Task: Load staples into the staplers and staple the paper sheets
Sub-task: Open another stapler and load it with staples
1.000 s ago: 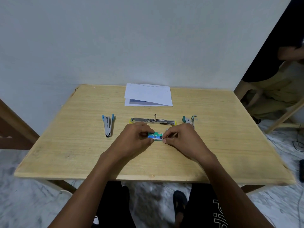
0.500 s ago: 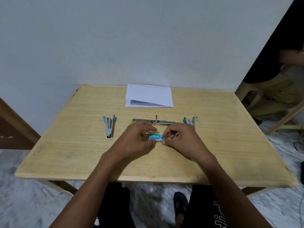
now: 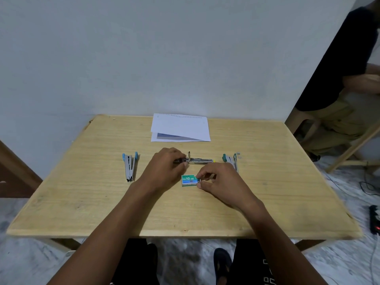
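Since half a second ago the left hand point(image 3: 164, 167) has left the staple box point(image 3: 190, 180) and gone up to the opened stapler point(image 3: 200, 160), where its curled fingers now pinch the dark left end of that long metal body. The right hand point(image 3: 220, 179) remains at the box, forefinger and thumb nipping its right end while the other fingers are loosely bent.

The small green box lies flat on the counter point(image 3: 82, 202), just below the opened stapler. White lettering on its lid reads "No.10-1M"; the finer print under that is too small to make out.

A blue-handled stapler point(image 3: 130, 166) lies well to the left and a green-handled stapler point(image 3: 231, 161) just right of the right hand, its lower part hidden behind the knuckles. The paper sheets point(image 3: 180, 127) sit at the far edge by the wall, the top sheet skewed and a row of punched holes along the upper edge. No writing on them can be read.
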